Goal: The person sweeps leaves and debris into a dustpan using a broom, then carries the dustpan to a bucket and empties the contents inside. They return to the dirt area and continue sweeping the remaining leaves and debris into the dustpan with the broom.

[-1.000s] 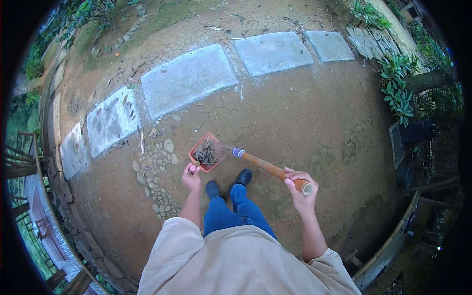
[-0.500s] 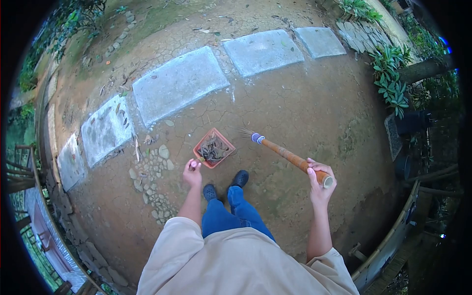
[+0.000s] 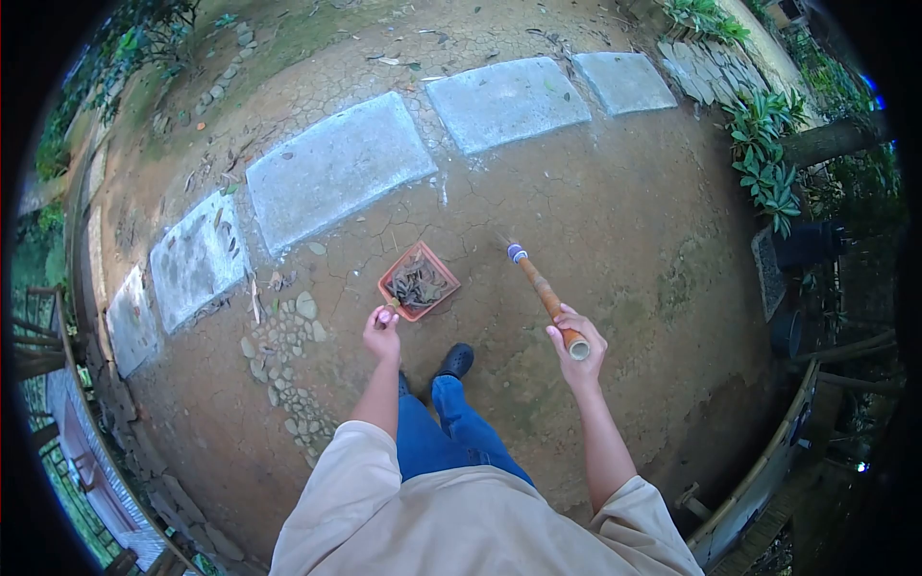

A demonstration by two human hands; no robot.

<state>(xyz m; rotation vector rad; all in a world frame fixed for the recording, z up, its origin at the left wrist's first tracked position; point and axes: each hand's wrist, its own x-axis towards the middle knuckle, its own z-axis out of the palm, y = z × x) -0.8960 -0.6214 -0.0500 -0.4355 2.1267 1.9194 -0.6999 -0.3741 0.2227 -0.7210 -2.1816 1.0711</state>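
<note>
My left hand (image 3: 382, 331) is closed around the short handle of an orange dustpan (image 3: 417, 313). Dry brown leaves (image 3: 420, 280) lie inside the pan, which is held in front of my feet. In my right hand (image 3: 582, 348) is a stick broom (image 3: 544, 290) with a brown handle, gripped near its hollow top end. A purple and white binding wraps the broom's lower part. Its thin bristles point away from me, to the right of the dustpan and apart from it; their tips are hard to make out against the soil.
Pale concrete slabs (image 3: 341, 171) run in a curved row across the cracked soil ahead. Small stones (image 3: 286, 370) are set in the ground at left. Leafy plants (image 3: 762, 158) and dark pots (image 3: 805, 245) stand at right. Low railings border both sides.
My right hand has moved left, and the broom has swung from slanting leftward to a steeper angle, its bristles farther from the pan. My left shoe is now mostly hidden behind my arm.
</note>
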